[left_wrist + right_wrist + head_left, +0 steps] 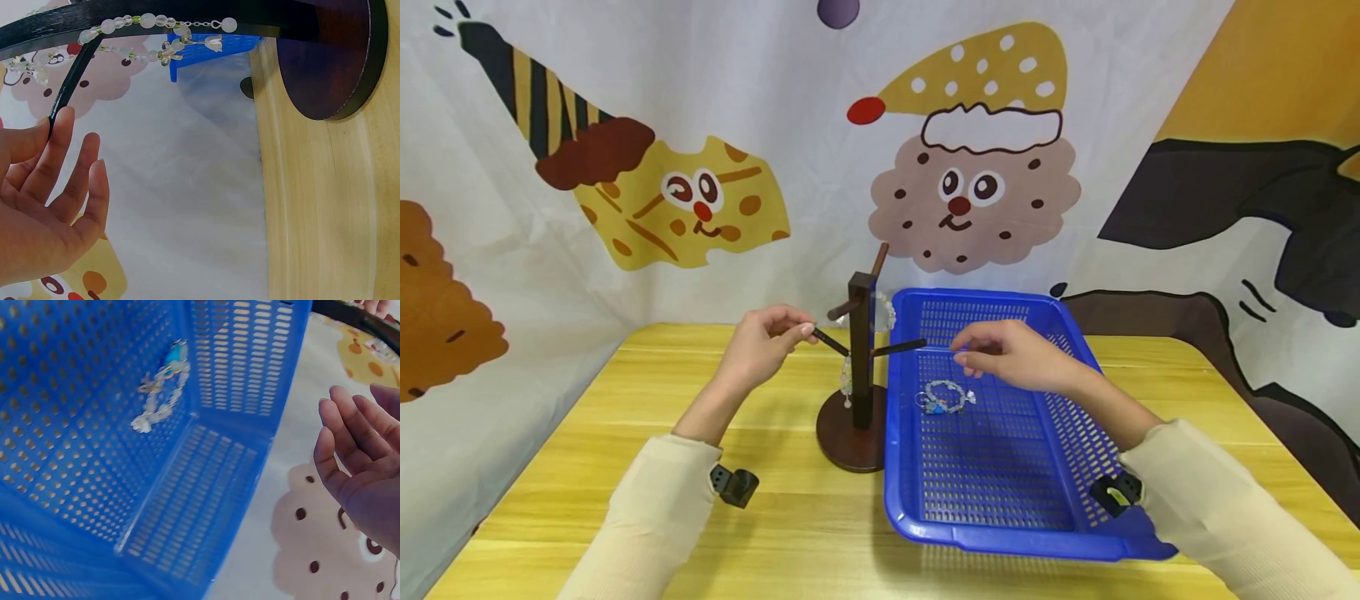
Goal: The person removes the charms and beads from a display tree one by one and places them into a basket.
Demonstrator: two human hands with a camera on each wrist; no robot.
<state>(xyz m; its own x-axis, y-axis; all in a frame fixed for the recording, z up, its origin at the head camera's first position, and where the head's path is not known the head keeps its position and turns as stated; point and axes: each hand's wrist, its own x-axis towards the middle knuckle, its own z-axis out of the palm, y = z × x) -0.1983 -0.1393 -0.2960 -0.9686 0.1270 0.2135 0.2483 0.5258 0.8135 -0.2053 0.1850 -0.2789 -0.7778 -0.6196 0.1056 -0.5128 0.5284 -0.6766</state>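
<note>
A dark wooden jewelry stand (pixel 861 350) with several pegs rises from a round base (pixel 852 429). My left hand (pixel 762 346) pinches the tip of its left peg (pixel 831 341) between thumb and forefinger. A pale beaded bracelet (pixel 147 21) with a flower charm hangs on that peg, near the post. Another beaded bracelet (pixel 890 313) hangs farther back on the stand. Over the blue basket, my right hand (pixel 1011 354) holds nothing, its fingers loosely bent just right of the right peg (pixel 901 347). Inside the basket lies a clear beaded bracelet (pixel 951 397) beside a small blue charm (pixel 934 407).
The blue plastic basket (pixel 891 500) stands on the wood-grain table (pixel 775 517), right against the stand's base. A cloth printed with cartoon figures (pixel 820 208) hangs behind the table. Each wrist wears a small black camera (pixel 734 485).
</note>
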